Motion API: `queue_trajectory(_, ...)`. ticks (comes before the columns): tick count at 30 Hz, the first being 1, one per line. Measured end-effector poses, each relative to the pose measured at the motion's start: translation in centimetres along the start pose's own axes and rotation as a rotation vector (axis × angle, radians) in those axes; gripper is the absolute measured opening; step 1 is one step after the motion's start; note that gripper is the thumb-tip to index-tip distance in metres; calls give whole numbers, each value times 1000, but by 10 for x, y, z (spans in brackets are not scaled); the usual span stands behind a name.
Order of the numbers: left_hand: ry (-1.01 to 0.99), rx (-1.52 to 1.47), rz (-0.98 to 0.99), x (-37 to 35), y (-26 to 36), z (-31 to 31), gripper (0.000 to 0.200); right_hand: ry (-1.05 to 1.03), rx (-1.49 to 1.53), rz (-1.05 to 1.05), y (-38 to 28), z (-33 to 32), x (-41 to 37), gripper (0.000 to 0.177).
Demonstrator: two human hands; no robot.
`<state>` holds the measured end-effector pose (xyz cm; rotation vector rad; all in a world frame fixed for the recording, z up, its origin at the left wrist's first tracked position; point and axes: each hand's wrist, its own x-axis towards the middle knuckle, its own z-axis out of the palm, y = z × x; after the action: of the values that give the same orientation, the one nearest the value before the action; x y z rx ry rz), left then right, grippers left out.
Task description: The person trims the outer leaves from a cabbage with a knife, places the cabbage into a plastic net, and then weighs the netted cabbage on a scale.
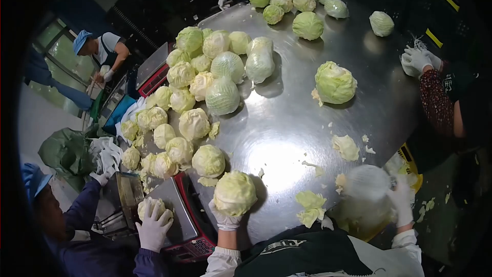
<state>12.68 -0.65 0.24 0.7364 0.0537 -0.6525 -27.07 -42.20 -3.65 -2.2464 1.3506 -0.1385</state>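
At the near edge of the metal table, my left hand (224,219), in a white glove, holds a bare pale-green cabbage (234,193) from below and behind. Most of those fingers are hidden under it. Over on the near right, my gloved right hand (402,197) grips the end of a cabbage in a white wrapping (367,182). Motion blurs this cabbage and part of the hand. Loose cabbage leaves (310,208) lie on the table between my hands. Just beyond my left hand sits another bare cabbage (208,160).
Bare cabbages (193,124) are heaped at left beside several wrapped ones (222,96). A lone cabbage (335,83) stands on the steel table (287,118). A red-edged scale (177,210) is at near left, where a co-worker's gloved hand (154,225) touches a cabbage. Other people work around the table.
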Motion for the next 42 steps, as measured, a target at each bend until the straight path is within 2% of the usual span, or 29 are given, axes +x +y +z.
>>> queue_trajectory(2,30,82,-131,-1,9,-6,91,239,-180,65,-15,-42,-12,66)
queue_trajectory(3,20,127,-146,-6,9,-1,91,231,-184,73,-25,-49,-13,66)
queue_trajectory(4,26,132,-160,-7,10,12,91,250,-216,-18,-37,-53,-15,64)
queue_trajectory(5,31,460,-107,-7,8,25,93,270,-247,-106,-52,-53,-17,61)
queue_trajectory(6,27,787,-52,-7,4,31,95,205,-90,-151,-73,-46,-18,55)
queue_trajectory(7,29,1087,106,-5,-14,8,96,143,66,-193,-95,-37,-21,49)
queue_trajectory(8,16,1090,92,-8,-22,16,96,41,128,-189,-112,-26,-25,44)
queue_trajectory(9,-52,1364,203,-13,-27,32,96,-60,192,-184,-128,-14,-28,40)
queue_trajectory(10,-132,1633,321,-18,-29,48,97,-25,153,-326,-142,1,-29,34)
queue_trajectory(11,-218,1767,334,-23,-26,65,96,10,110,-469,-157,12,-32,29)
queue_trajectory(13,-219,1748,282,-21,-34,68,95,-222,288,-501,-197,19,-41,25)
queue_trajectory(15,-210,1736,235,-23,-39,71,95,-155,309,-723,-205,56,-46,35)
queue_trajectory(17,-141,1745,258,-27,-48,77,91,-466,342,-522,-224,68,-57,36)
queue_trajectory(18,-150,1748,250,-26,-54,72,91,-466,346,-511,-225,75,-62,36)
queue_trajectory(20,-84,1508,366,-22,-66,60,90,-451,305,-554,-222,94,-70,28)
queue_trajectory(21,-85,1509,357,-21,-69,59,90,-333,321,-631,-217,105,-72,27)
queue_trajectory(23,-59,1282,303,-21,-73,59,89,-355,265,-642,-218,95,-76,25)
queue_trajectory(26,-9,1201,228,-19,-76,60,88,-345,212,-678,-218,93,-77,22)
queue_trajectory(30,-13,1163,255,-17,-80,53,85,-331,108,-772,-216,101,-72,17)
queue_trajectory(33,-23,1245,311,-15,-81,48,84,-313,187,-752,-226,99,-64,15)
queue_trajectory(36,2,1239,298,-13,-83,59,84,-356,118,-667,-230,110,-62,15)
queue_trajectory(37,-60,1333,361,-16,-84,69,83,-354,115,-662,-229,118,-57,15)
queue_trajectory(38,-129,1427,428,-19,-84,74,82,-409,107,-617,-229,129,-49,15)
queue_trajectory(40,-146,1404,410,-19,-85,63,85,-449,103,-575,-230,130,-37,15)
queue_trajectory(42,-147,1390,385,-27,-74,49,87,-625,227,-425,-226,121,-35,17)
